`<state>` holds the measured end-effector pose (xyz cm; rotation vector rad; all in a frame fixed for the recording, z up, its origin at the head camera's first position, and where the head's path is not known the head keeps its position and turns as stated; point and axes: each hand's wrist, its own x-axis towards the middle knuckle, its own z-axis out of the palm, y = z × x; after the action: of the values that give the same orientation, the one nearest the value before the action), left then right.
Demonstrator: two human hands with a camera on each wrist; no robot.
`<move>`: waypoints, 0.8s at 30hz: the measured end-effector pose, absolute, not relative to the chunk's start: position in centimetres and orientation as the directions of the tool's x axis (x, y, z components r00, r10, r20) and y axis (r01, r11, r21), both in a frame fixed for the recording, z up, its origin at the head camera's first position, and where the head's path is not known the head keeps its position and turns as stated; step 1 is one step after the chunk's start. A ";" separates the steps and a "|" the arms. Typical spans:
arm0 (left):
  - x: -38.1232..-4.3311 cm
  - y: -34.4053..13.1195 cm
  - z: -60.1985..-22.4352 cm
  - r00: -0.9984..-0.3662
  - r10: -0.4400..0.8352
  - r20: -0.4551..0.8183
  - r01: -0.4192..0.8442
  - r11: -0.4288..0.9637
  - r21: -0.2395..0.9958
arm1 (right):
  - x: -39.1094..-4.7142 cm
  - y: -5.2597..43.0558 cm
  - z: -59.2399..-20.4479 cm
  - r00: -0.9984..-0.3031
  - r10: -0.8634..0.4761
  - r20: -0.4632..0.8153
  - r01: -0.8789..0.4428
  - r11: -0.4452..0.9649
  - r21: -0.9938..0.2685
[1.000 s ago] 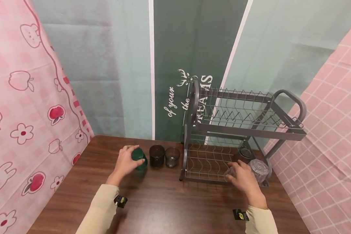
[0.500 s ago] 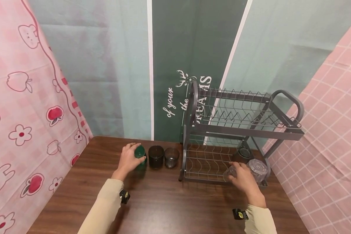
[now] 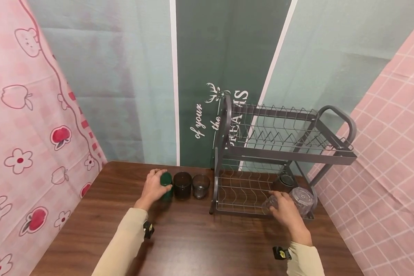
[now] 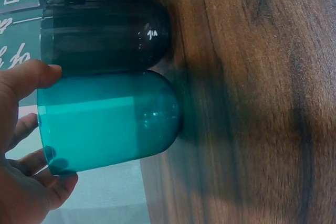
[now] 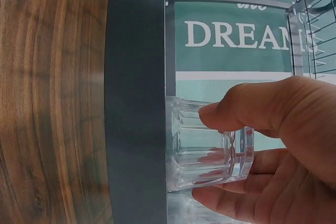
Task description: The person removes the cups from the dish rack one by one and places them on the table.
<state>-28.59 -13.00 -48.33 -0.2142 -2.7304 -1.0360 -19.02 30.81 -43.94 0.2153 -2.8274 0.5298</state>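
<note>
holding green cup, now nearer dark cup

Wooden table, three cups, grey dish rack

I wear a plain cream-coloured left sleeve and a matching right sleeve, with one small black left wrist device and one small black right wrist device, the latter bearing a yellow mark, while my left hand and right hand are bare.
</note>
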 end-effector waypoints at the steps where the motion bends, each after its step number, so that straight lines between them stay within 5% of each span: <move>1: -28.6 -13.0 -48.4 -0.967 0.060 0.246 0.209 0.740 0.640 | -19.0 30.8 -43.9 -0.957 -0.097 0.275 -0.190 0.923 -0.334; 24: -28.7 -12.9 -48.1 -0.963 0.112 0.246 0.239 0.777 0.583 | -18.7 29.9 -41.9 -0.952 -0.106 0.286 -0.211 0.907 -0.365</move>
<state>-28.65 -12.88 -48.06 -0.2763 -2.7724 -0.9488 -18.71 29.93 -41.94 0.2381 -2.8094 0.5807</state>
